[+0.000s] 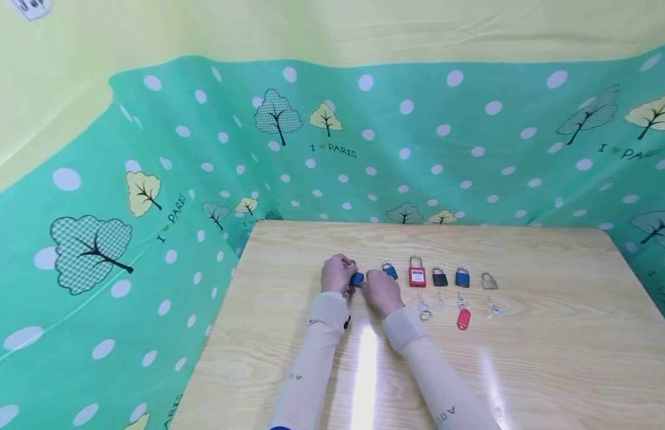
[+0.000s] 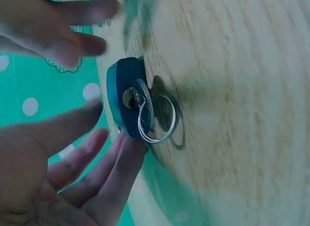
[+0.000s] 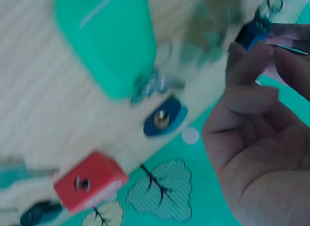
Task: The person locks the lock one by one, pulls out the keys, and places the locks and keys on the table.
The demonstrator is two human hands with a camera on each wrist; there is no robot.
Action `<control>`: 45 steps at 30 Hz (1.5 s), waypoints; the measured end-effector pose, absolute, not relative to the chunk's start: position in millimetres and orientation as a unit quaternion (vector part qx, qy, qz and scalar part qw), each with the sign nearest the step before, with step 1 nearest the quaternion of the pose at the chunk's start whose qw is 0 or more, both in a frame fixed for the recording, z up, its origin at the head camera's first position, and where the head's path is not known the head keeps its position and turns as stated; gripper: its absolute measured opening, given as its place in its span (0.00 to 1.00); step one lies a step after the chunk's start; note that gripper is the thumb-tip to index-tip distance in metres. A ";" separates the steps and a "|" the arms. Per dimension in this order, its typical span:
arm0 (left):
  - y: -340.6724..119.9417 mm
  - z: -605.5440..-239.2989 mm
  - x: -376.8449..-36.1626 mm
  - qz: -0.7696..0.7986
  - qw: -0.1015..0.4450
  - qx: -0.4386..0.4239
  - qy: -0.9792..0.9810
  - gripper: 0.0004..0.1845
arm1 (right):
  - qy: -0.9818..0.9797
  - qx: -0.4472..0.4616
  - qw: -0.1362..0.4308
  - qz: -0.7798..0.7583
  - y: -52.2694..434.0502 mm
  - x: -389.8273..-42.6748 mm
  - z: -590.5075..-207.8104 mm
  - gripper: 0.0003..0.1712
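Work in hand: handling the leftmost blue padlock point(image 1: 356, 278) at the left end of a row of padlocks on the wooden table point(image 1: 552, 334); judging by the layout, opening or closing each lock with its own key.
Where the lock is: sitting between the two hands near the table's middle, apparently raised just off the wood.
Key state: key point(image 2: 141, 104) sitting in the keyhole of that lock, its key ring point(image 2: 162, 120) hanging beside it, as the left wrist view shows.
Left hand point(image 1: 337, 273): curling around the lock's left side in the head view; fingers point(image 2: 92, 153) looking fairly straight and touching the body's edge in the wrist view, so holding lightly rather than clamping.
Right hand point(image 1: 382, 291): pinching the lock's other end between thumb and fingertips.
Shackle: hidden by the hands; cannot tell whether open or closed.
Done so far: judging only that this one lock has its key inserted.
Left to do: second blue padlock point(image 1: 389, 271), red padlock point(image 1: 416, 275), black padlock point(image 1: 439, 277), third blue padlock point(image 1: 462, 278) and grey padlock point(image 1: 489, 280) lying untouched; red-tagged key point(image 1: 463, 316) and other loose keys lying just below them.
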State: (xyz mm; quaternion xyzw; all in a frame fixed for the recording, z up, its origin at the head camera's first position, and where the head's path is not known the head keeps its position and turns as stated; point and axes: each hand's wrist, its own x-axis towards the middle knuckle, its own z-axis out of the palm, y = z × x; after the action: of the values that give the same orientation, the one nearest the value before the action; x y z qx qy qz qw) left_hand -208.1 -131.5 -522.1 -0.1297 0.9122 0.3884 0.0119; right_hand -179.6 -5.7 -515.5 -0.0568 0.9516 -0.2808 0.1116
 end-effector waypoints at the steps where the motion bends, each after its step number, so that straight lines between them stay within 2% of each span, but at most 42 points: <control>1: -130.8 -521.6 -207.4 0.390 0.019 -0.128 0.911 0.07 | 0.951 -0.057 0.113 -0.281 -6.6 -179.6 -516.7 0.13; 8: -124.1 -519.7 -205.9 0.414 0.054 -0.147 0.897 0.16 | 0.953 -0.063 0.090 -0.281 -7.2 -178.1 -518.1 0.11; 15: -120.1 -520.6 -204.2 0.416 0.034 -0.170 0.893 0.18 | 0.944 -0.053 0.096 -0.311 -5.2 -177.4 -517.5 0.09; 25: -129.5 -524.2 -200.6 0.483 0.035 -0.168 0.859 0.24 | 0.931 -0.049 0.048 -0.358 -7.1 -167.7 -522.8 0.11; 30: -135.9 -520.7 -200.8 0.534 0.027 -0.162 0.829 0.29 | 0.911 -0.036 0.045 -0.409 -8.1 -167.8 -521.6 0.13; 38: -142.8 -512.0 -200.2 0.595 0.076 -0.139 0.788 0.24 | 0.860 -0.014 0.055 -0.507 -7.8 -166.1 -518.8 0.21; 45: -149.6 -514.4 -200.6 0.656 0.105 -0.122 0.738 0.25 | 0.785 0.002 0.068 -0.615 -5.5 -165.8 -520.1 0.23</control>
State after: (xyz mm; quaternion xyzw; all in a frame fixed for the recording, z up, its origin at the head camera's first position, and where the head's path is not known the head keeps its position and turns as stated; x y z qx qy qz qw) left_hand -200.6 -149.6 -514.4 -0.1218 0.7379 0.6555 0.1047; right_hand -165.8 -5.5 -520.1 0.0019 0.7854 -0.6151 0.0684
